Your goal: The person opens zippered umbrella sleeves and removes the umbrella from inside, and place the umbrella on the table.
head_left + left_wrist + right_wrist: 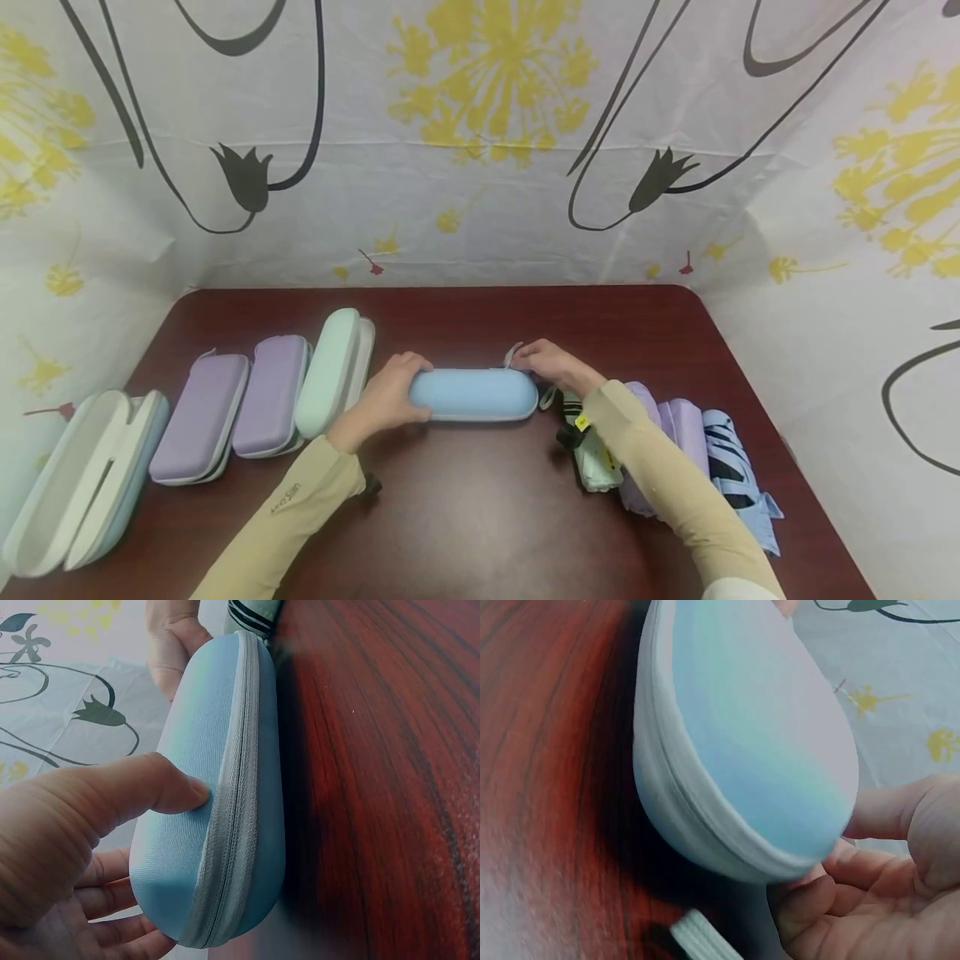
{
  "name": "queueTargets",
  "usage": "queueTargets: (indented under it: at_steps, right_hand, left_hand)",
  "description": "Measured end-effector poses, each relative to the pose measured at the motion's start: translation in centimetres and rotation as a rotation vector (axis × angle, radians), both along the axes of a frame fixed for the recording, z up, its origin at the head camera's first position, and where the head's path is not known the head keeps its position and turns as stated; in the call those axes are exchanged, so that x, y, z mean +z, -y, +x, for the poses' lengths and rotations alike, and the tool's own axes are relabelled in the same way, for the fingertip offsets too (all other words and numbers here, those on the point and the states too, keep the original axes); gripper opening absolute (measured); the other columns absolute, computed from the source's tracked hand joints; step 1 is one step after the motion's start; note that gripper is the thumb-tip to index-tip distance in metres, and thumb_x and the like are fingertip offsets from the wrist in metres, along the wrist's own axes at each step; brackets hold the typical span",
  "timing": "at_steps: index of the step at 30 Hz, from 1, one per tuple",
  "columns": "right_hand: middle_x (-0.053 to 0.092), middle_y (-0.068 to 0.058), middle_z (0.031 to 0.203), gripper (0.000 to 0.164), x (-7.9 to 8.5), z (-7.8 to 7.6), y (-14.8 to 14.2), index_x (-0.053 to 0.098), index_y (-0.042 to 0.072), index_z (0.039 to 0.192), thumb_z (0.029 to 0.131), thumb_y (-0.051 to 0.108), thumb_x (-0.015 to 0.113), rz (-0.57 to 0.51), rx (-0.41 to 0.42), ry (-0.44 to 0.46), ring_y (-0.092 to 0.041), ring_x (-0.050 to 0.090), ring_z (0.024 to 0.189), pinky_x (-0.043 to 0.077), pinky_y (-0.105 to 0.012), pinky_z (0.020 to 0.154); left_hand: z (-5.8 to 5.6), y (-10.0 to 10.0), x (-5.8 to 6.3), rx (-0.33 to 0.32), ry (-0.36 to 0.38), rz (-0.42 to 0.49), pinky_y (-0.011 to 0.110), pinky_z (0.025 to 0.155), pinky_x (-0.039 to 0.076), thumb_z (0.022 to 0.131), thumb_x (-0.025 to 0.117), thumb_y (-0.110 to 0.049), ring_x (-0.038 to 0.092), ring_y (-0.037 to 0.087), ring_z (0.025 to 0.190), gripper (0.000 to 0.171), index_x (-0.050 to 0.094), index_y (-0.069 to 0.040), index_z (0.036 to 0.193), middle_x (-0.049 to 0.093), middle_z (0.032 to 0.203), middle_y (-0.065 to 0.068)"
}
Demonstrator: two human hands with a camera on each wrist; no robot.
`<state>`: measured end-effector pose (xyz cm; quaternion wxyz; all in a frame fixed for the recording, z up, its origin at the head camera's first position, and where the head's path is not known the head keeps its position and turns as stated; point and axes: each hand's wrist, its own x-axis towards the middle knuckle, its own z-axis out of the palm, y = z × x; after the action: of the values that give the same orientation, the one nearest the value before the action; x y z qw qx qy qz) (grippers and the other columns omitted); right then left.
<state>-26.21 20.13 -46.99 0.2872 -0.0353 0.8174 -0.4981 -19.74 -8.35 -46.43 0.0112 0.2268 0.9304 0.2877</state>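
Observation:
A light-blue hard zip case (474,394) lies lengthwise on the table in front of me. Its pale zip band (234,795) looks closed along the near side. My left hand (393,392) grips the case's left end, thumb pressed on the near side and fingers behind. At the far right corner, my right hand (551,364) has its fingertips at the case's back edge, beside a thin grey loop (513,353). In the right wrist view the fingers of this hand (870,900) are curled; what they pinch is mostly hidden behind the case, apparently the zip pull.
To the left stand an open white-lined blue case (90,483), two purple cases (201,418) and a mint case (330,371). Right, partly under my forearm, lie a green folded umbrella-like bundle (597,462), purple bundles (686,429) and a blue striped one (738,475). Patterned cloth (480,208) surrounds the table.

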Motion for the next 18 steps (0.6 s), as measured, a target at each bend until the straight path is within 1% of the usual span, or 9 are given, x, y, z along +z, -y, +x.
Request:
queueTargets:
  at_steps: [4, 6, 7, 9, 12, 14, 16, 18]
  right_hand:
    - [0.063, -0.012, 0.106, 0.022, 0.0, -0.2, -0.4, 0.067, -0.006, 0.103, 0.091, 0.009, 0.057, 0.039, -0.018, -0.012, -0.018, 0.056, 0.091, 0.049, -0.032, 0.075]
    - [0.064, -0.012, 0.108, 0.019, 0.0, -0.2, -0.6, 0.069, -0.004, 0.100, 0.090, 0.009, 0.059, 0.047, -0.015, -0.043, -0.017, 0.056, 0.090, 0.048, -0.031, 0.072]
    - [0.065, -0.012, 0.108, 0.018, 0.0, -0.3, -0.7, 0.069, -0.004, 0.098, 0.089, 0.009, 0.059, 0.052, -0.006, -0.073, -0.017, 0.057, 0.088, 0.047, -0.030, 0.070]
    - [0.067, -0.011, 0.102, 0.015, 0.0, -0.2, -0.8, 0.071, -0.003, 0.094, 0.088, 0.007, 0.061, 0.071, 0.034, -0.167, -0.016, 0.056, 0.081, 0.046, -0.028, 0.065]
    - [0.070, -0.009, 0.090, 0.011, 0.2, 0.1, -0.7, 0.072, 0.000, 0.089, 0.086, 0.006, 0.063, 0.151, 0.117, -0.377, -0.014, 0.058, 0.076, 0.045, -0.027, 0.062]
    - [0.070, -0.008, 0.086, 0.009, 0.3, 0.3, -0.6, 0.072, 0.002, 0.086, 0.086, 0.005, 0.063, 0.210, 0.177, -0.512, -0.015, 0.059, 0.075, 0.046, -0.027, 0.063]
    - [0.069, -0.007, 0.084, 0.009, 0.3, 0.6, -0.5, 0.071, 0.003, 0.086, 0.087, 0.006, 0.063, 0.255, 0.217, -0.601, -0.016, 0.060, 0.077, 0.047, -0.028, 0.065]
    - [0.069, -0.007, 0.084, 0.010, 0.3, 0.7, -0.5, 0.070, 0.004, 0.086, 0.088, 0.007, 0.061, 0.279, 0.238, -0.646, -0.016, 0.060, 0.075, 0.047, -0.030, 0.066]
  left_hand:
    - [0.1, 0.1, 0.1, -0.003, 0.001, 0.002, 0.042, 0.083, 0.046, 0.062, 0.079, -0.019, 0.048, 0.027, 0.105, 0.059, 0.057, -0.001, 0.113, 0.056, 0.115, 0.011]
    - [0.0, 0.1, 0.2, -0.003, -0.001, 0.005, 0.042, 0.083, 0.046, 0.062, 0.079, -0.019, 0.048, 0.027, 0.104, 0.058, 0.058, -0.001, 0.113, 0.056, 0.114, 0.011]
    - [0.0, 0.1, 0.3, -0.004, -0.006, 0.004, 0.042, 0.083, 0.046, 0.061, 0.079, -0.019, 0.048, 0.028, 0.104, 0.059, 0.058, -0.001, 0.113, 0.057, 0.114, 0.011]
    - [0.0, 0.0, 0.3, -0.002, -0.005, 0.004, 0.042, 0.082, 0.046, 0.061, 0.080, -0.018, 0.049, 0.027, 0.103, 0.058, 0.058, -0.001, 0.112, 0.057, 0.113, 0.011]
    - [-0.1, 0.0, 0.3, 0.001, -0.002, 0.002, 0.042, 0.082, 0.046, 0.061, 0.080, -0.019, 0.049, 0.027, 0.102, 0.059, 0.058, -0.001, 0.112, 0.057, 0.112, 0.011]
    - [0.0, -0.1, 0.3, 0.006, 0.005, 0.000, 0.042, 0.082, 0.047, 0.060, 0.080, -0.019, 0.049, 0.027, 0.102, 0.059, 0.058, -0.001, 0.112, 0.057, 0.111, 0.010]
    - [0.0, -0.1, 0.2, 0.011, 0.009, -0.006, 0.042, 0.082, 0.047, 0.060, 0.080, -0.020, 0.049, 0.026, 0.102, 0.060, 0.058, -0.002, 0.112, 0.057, 0.111, 0.010]
    - [0.0, -0.1, 0.1, 0.017, 0.010, -0.014, 0.042, 0.082, 0.047, 0.060, 0.080, -0.022, 0.049, 0.026, 0.101, 0.060, 0.057, -0.002, 0.112, 0.057, 0.111, 0.009]
